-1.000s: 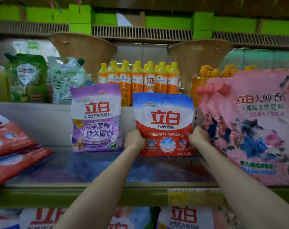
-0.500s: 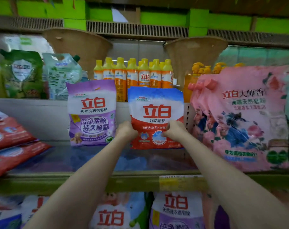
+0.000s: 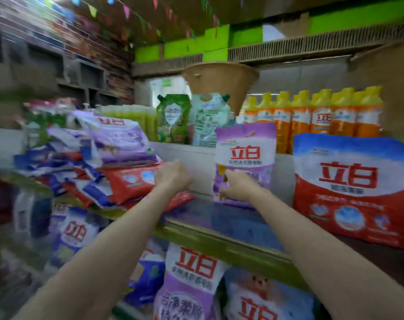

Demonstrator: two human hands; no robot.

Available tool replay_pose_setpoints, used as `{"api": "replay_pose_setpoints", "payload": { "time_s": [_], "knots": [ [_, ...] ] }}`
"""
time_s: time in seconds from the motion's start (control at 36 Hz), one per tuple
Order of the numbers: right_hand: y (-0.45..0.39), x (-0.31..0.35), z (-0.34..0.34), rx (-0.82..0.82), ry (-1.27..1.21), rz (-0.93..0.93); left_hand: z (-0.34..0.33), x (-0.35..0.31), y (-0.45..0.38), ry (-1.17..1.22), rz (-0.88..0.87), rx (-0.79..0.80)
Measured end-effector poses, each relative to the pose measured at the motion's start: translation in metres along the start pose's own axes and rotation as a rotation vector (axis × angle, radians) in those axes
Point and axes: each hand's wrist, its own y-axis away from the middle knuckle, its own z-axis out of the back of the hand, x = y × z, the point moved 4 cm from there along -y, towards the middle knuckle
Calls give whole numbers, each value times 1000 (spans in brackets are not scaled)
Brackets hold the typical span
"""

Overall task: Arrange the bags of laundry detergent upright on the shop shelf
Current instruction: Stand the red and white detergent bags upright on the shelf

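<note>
From the head camera, much of the left side is smeared with blur. Two detergent bags stand upright on the glass shelf [image 3: 238,224]: a purple bag [image 3: 246,155] near the middle and a red and blue bag [image 3: 351,188] to its right, well apart from either hand. A heap of bags [image 3: 108,162] lies flat and slanted at the shelf's left end, purple ones on top, red and blue ones below.

The left hand [image 3: 172,176] is curled into a loose fist beside the topmost red bag in the heap; whether it grips that bag, I cannot tell. The right hand [image 3: 235,187] lies in front of the purple bag's lower left part, fingers half curled; it looks empty, but touch or grip is unclear.

Orange bottles [image 3: 312,118] with yellow caps line the higher ledge behind, beside green pouches [image 3: 173,118]. More bags [image 3: 191,280] fill the shelf below.
</note>
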Motion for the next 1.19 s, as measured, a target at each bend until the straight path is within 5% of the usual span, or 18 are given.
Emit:
{"api": "replay_pose_setpoints", "payload": {
  "time_s": [0.28,0.47,0.75,0.97,1.19],
  "knots": [
    [-43,112,-20,1,-15,191,91,118,-4,-83,310,-272],
    [-56,137,-29,-8,-94,222,89,153,-24,145,413,-143],
    [-65,116,-29,-50,-166,80,75,164,-61,294,518,-180],
    [-52,98,-25,-119,-194,-62,62,144,-67,377,328,-400],
    [-48,84,-18,-146,-524,-180,61,143,-49,862,393,-481]
  ]
}}
